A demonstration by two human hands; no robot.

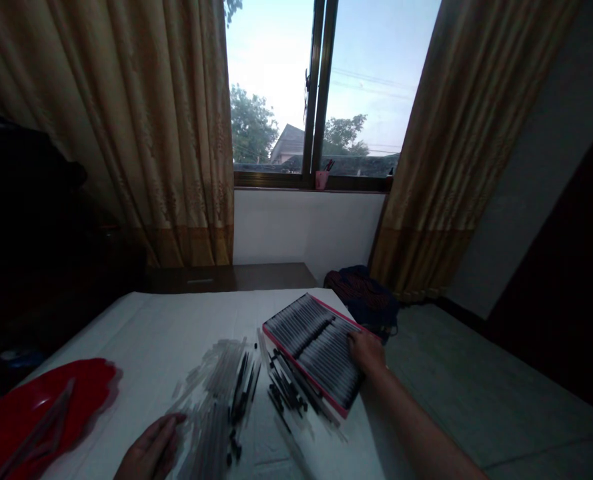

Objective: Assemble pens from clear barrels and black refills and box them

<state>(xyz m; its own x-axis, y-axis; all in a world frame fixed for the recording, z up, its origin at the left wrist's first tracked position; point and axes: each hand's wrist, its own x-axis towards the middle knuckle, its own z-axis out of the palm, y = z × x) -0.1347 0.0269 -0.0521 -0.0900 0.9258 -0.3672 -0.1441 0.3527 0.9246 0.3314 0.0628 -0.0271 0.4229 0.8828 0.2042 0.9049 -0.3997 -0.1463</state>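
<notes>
A red-edged tray filled with rows of dark, thin pen-like pieces lies tilted near the table's right edge. My right hand grips its right side, fingers over the edge. At the lower left, my left hand is closed with fingertips together; what it holds, if anything, is too blurred to tell. Beside it spreads a pile of clear thin tubes. Black slim pieces lie to the right of the tubes, and more black pieces sit against the tray's lower left side.
A red scalloped dish with clear strips on it stands at the left of the white-covered table. Behind the table are a low brown cabinet and a dark patterned cloth bundle. A pink cup stands on the windowsill.
</notes>
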